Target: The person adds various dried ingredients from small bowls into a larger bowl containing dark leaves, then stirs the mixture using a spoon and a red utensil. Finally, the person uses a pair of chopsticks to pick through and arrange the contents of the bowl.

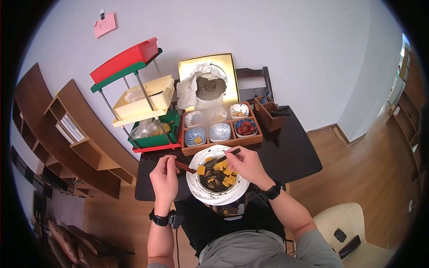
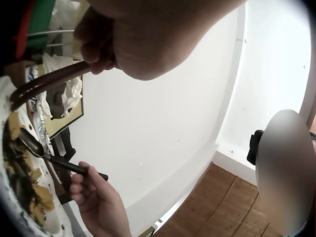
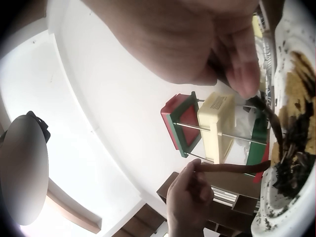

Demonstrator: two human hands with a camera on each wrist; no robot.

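Reddish-brown wooden tongs (image 1: 184,167) are pinched in my left hand (image 1: 163,184), their tips at the left rim of a white dish (image 1: 193,190). My right hand (image 1: 250,168) grips a small dark spoon (image 2: 64,163) by its handle, its bowl end down at the contents. Dark, tea-like dried leaves (image 1: 208,182) fill the dish, with yellow pieces (image 1: 229,180) and a few brown flat bits among them. One yellow piece (image 1: 201,170) lies right by the tong tips. Dark crumbs dot the wide white rim.
Behind the dish, a wooden divided tray (image 1: 188,150) holds several small bowls, one with red dates (image 1: 246,128). A gold box (image 1: 184,67) with a dark cake in white paper stands farther back. Left is a tiered rack of bins (image 1: 142,102); right, a wooden holder (image 1: 269,117) with scissors.
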